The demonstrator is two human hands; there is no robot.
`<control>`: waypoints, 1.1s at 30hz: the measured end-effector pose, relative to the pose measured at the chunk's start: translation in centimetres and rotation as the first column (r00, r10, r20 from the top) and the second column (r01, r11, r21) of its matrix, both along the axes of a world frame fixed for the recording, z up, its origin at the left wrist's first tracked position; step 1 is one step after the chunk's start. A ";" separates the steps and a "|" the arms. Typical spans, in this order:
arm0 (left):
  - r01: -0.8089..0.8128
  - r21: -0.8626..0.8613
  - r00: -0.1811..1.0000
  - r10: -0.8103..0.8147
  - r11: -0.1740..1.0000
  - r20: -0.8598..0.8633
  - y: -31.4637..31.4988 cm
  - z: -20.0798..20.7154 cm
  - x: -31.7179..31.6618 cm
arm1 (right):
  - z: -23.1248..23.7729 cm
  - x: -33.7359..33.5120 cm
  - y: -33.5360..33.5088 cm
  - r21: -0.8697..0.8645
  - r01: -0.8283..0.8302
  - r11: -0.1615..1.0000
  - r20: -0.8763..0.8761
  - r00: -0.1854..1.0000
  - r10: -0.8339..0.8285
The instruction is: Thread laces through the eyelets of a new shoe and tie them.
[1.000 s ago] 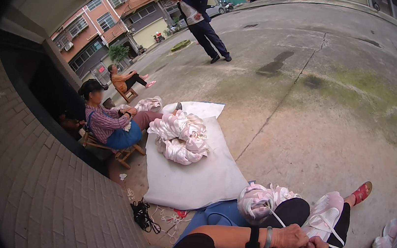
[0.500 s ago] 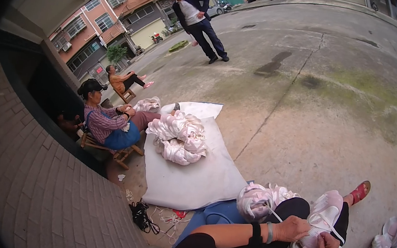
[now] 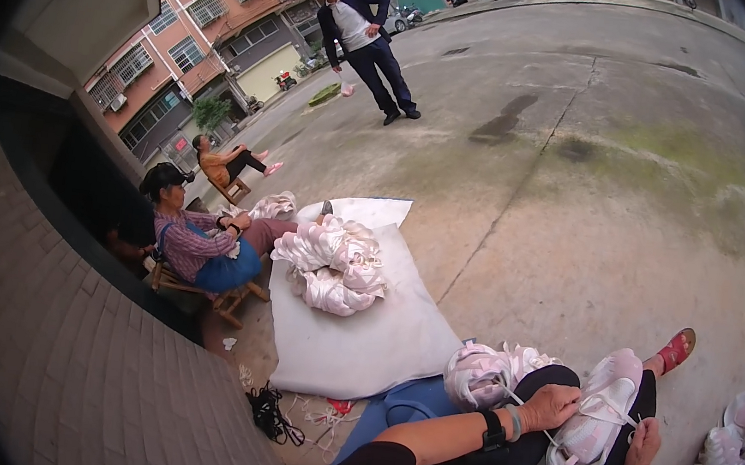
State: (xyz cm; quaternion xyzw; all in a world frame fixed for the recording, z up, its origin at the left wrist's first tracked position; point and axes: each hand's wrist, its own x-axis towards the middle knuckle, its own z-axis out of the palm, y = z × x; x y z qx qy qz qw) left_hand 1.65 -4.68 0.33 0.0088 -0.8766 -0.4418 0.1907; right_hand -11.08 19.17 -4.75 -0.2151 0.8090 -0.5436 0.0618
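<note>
Shoe (image 3: 600,423) on lap (image 3: 523,457); left hand (image 3: 553,408), right hand (image 3: 643,447) each pinching white lace (image 3: 625,416).

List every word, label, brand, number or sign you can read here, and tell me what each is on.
No text can be read.
Small red square panel in the left background: too small to read.
White-and-pink lace-up shoe: no readable lettering.
</note>
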 end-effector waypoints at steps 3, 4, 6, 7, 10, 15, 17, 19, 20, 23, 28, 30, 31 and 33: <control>-0.006 -0.007 0.999 0.006 1.000 0.042 0.0 0.0 0.0 | -0.5 0.0 -0.2 0.037 0.017 0.999 -0.111 0.994 -0.013; -0.004 -0.008 0.999 0.005 1.000 0.041 0.0 -0.1 0.1 | -0.5 0.1 -0.2 0.043 0.017 0.999 -0.108 0.994 -0.013; -0.008 -0.013 0.999 0.008 1.000 0.049 -0.1 -0.3 0.1 | -0.4 0.1 -0.3 0.046 0.018 0.999 -0.106 0.994 -0.013; -0.006 -0.015 0.999 0.006 1.000 0.049 0.0 -0.2 0.0 | -0.4 0.2 -0.3 0.036 0.021 0.999 -0.096 0.995 -0.018; 0.010 -0.011 0.998 -0.009 1.000 0.055 0.1 0.0 -0.1 | -0.5 0.1 -0.1 0.020 0.032 0.999 -0.050 0.998 -0.031; 0.019 0.079 0.990 -0.030 0.997 0.140 -0.3 0.2 -0.3 | 0.1 0.3 -0.2 0.029 0.053 0.998 -0.064 0.997 -0.051; 0.044 -0.018 0.999 -0.044 0.999 0.024 -0.9 0.4 -1.0 | 0.6 0.3 -0.5 0.056 0.060 0.997 -0.062 0.996 -0.056; 0.069 -0.169 0.997 -0.074 0.983 -0.023 -1.9 0.6 -1.7 | 0.3 0.3 -0.6 0.055 0.060 0.997 -0.092 0.994 -0.054; 0.066 -0.163 0.997 -0.073 0.984 -0.033 -2.4 0.5 -2.1 | 0.0 0.4 -0.6 0.052 0.058 0.997 -0.114 0.992 -0.052; 0.124 -0.447 0.991 -0.134 0.886 0.011 -3.3 0.0 -2.8 | -0.2 0.4 -0.8 0.047 0.054 0.997 -0.110 0.993 -0.048; 0.090 -0.435 0.994 -0.105 0.896 -0.011 -2.9 -0.8 -2.9 | -0.3 0.4 -0.6 0.089 0.084 0.992 -0.105 0.992 -0.075; 0.081 -0.348 0.995 -0.093 0.934 -0.019 -2.7 -0.6 -2.9 | -0.7 0.4 -0.3 0.082 0.083 0.993 -0.108 0.991 -0.074; 0.066 -0.335 0.997 -0.078 0.940 -0.023 -2.4 -0.5 -2.9 | -0.4 0.3 -0.2 0.091 0.078 0.993 -0.077 0.994 -0.071; 0.105 -0.310 0.994 -0.094 0.945 0.051 -3.3 -0.3 -2.3 | 0.2 0.4 -0.8 0.074 0.052 0.996 -0.022 0.998 -0.051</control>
